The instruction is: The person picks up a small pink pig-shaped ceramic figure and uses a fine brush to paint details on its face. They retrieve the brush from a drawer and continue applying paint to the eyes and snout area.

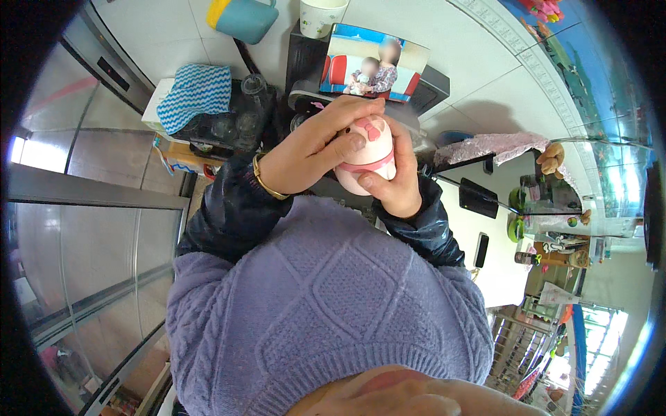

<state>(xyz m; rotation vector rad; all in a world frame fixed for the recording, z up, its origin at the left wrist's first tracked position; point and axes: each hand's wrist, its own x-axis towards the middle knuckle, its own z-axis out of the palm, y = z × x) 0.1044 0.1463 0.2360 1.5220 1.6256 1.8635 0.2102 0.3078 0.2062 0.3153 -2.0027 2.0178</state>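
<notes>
Both hands hold a small rounded pink-and-white object [367, 143] with a pink bow and a pink band, in front of the chest. My left hand [317, 143] lies over its top and left side, its thumb across the front. On its right side is my right hand [398, 171], with the thumb at the lower part. The fingers hide much of the object, so its exact kind cannot be told. A photo print [374, 65] of two people stands just beyond the hands, leaning on a black box [436, 86].
A paper cup [318, 21] and a blue-yellow mug [244, 20] stand at the back. At left, a zigzag-patterned cloth [195, 96] lies beside glass cups on a black tray. A phone [482, 249] rests on the white table [499, 283] at right, near a black-framed mirror.
</notes>
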